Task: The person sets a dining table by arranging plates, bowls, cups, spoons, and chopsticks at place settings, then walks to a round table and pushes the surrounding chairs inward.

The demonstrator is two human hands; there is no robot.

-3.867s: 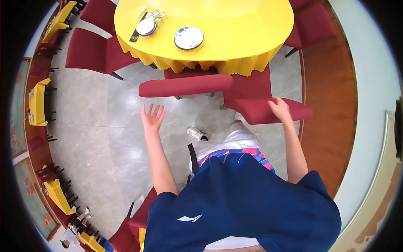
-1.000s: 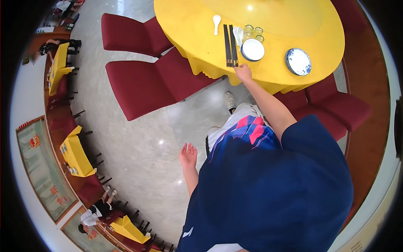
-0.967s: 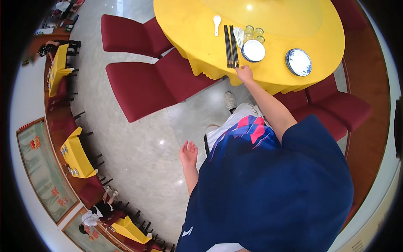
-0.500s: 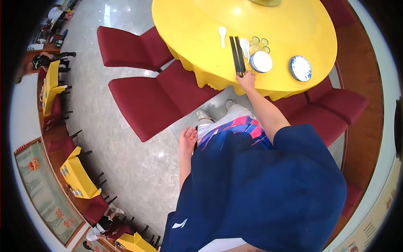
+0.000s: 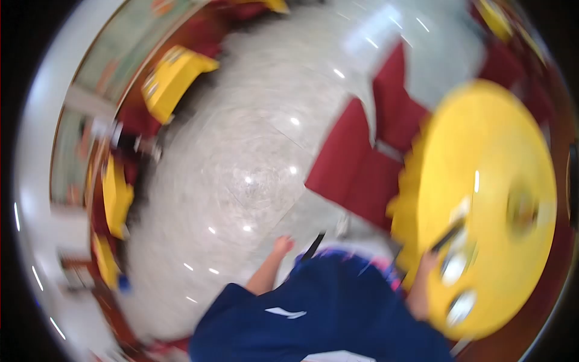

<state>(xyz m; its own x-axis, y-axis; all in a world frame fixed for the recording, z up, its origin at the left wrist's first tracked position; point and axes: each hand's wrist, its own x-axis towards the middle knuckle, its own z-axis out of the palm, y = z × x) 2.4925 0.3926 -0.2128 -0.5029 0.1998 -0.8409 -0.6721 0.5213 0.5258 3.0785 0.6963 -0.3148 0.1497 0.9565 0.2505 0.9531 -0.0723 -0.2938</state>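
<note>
The whole head view is smeared by motion. At the near edge of the yellow-covered round table [image 5: 482,130], my right hand [image 5: 427,265] is closed round the ends of the dark chopsticks [image 5: 447,236], which point away from me over the cloth. A stack of small white plates [image 5: 453,267] sits beside that hand, and blue-patterned plates [image 5: 462,306] lie nearer me. White spoons [image 5: 461,208] appear as a blur beyond the chopsticks. My left hand [image 5: 283,244] hangs over the floor at my side, touching nothing I can see; its fingers are too blurred to read.
Dark red chairs [image 5: 347,160] stand left of the round table. Grey shiny floor [image 5: 241,175] stretches to the left. Along the far wall are smaller yellow-covered tables [image 5: 175,81] and a seated person [image 5: 117,133].
The view has swung left, so the round table now sits at the right side. My right hand remains at the chopsticks. More of the floor and far wall shows.
</note>
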